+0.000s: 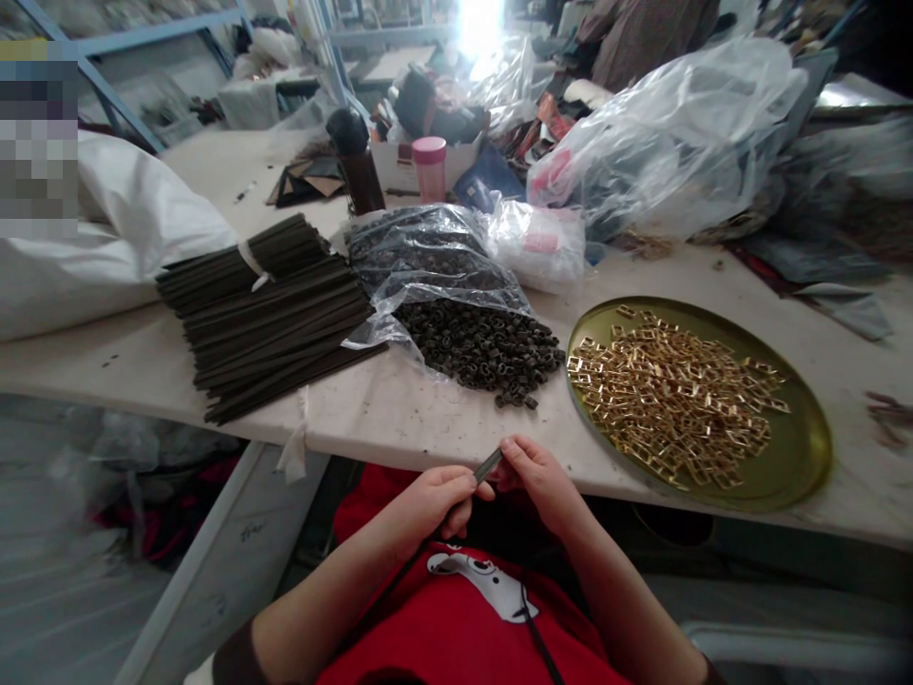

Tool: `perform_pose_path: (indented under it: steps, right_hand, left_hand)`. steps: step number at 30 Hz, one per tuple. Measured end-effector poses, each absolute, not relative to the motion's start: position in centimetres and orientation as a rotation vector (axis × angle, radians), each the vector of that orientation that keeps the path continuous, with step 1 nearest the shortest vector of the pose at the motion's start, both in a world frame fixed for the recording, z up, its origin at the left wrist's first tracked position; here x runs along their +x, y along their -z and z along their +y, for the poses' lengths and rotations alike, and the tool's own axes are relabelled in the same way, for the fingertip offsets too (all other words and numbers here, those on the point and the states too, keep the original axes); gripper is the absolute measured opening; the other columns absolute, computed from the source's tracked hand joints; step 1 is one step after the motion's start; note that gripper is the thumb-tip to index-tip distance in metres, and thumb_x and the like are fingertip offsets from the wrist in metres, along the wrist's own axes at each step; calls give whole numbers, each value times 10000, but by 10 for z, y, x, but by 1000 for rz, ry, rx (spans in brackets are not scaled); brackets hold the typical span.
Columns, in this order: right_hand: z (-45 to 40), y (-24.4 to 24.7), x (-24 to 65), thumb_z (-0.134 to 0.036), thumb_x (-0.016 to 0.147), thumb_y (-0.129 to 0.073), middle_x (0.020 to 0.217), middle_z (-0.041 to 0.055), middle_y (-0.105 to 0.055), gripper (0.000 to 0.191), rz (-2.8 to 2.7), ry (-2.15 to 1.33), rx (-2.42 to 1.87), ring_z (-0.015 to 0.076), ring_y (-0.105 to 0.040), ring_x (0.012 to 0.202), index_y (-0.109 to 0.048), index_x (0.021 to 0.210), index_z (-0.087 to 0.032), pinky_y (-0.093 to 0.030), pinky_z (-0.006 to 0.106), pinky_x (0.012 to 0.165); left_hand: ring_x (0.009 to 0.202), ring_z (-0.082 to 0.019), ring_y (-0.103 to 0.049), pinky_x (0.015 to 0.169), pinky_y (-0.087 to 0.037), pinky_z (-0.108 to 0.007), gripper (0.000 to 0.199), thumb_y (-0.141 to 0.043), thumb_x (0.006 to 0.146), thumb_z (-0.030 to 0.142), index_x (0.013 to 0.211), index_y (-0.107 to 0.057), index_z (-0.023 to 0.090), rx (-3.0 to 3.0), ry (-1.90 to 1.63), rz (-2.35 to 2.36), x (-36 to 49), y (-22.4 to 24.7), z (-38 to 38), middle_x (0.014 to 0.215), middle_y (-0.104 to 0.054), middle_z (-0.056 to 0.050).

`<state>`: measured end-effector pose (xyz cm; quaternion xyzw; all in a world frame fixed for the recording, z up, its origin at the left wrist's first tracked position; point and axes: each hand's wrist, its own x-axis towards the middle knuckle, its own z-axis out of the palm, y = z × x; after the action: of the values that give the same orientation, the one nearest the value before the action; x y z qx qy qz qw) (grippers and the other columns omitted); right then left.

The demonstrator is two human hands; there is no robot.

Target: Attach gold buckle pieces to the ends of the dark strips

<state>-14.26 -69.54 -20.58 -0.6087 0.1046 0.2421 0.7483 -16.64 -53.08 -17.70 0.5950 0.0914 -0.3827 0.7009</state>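
Between my two hands a dark strap strip (489,465) is stretched, just off the table's front edge and above my red apron. My left hand (442,497) is closed with its thumb on the strip's near part. The far end is pinched in my right hand (532,473), thumb on top. Beyond them lies a pile of small dark loops (477,342), spilling from a clear plastic bag (442,252). To its left is a stack of long dark strips (271,319), bound with a pale tie. A round gold tray (806,466) at the right holds many gold buckles (677,390).
At the back of the table (342,419) stand a dark bottle (357,162) and a pink-lidded jar (429,169). Large clear plastic bags (670,143) sit at the back right. A white sack (128,238) fills the left. Another person (646,43) is partly visible behind.
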Motion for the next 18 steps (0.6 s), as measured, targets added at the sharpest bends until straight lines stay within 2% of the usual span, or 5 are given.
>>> perform_pose_path:
  steps: [5, 10, 18]
  right_hand:
    - [-694, 208, -148, -491, 723, -616, 559, -15, -553, 365, 247, -656, -1049, 90, -510, 521, -530, 614, -154, -441, 204, 501]
    - [-691, 208, -152, -415, 730, -633, 512, -35, -503, 325, 282, -725, -841, 84, -514, 528, -525, 576, -150, -448, 177, 482]
    - [-684, 216, -158, -357, 704, -663, 465, -71, -447, 238, 415, -822, -617, 74, -500, 490, -547, 635, -161, -430, 184, 491]
  left_hand:
    - [312, -47, -279, 421, -305, -187, 259, -438, 803, 359, 791, -570, 136, 1314, 852, 193, -171, 177, -531, 343, -359, 99]
    - [325, -39, -288, 403, -277, -171, 180, -468, 806, 294, 882, -545, 151, 1273, 800, 171, -174, 176, -533, 404, -385, 101]
    - [349, -24, -266, 402, -253, -174, 222, -512, 788, 302, 931, -538, 135, 1235, 744, 178, -178, 166, -538, 471, -402, 97]
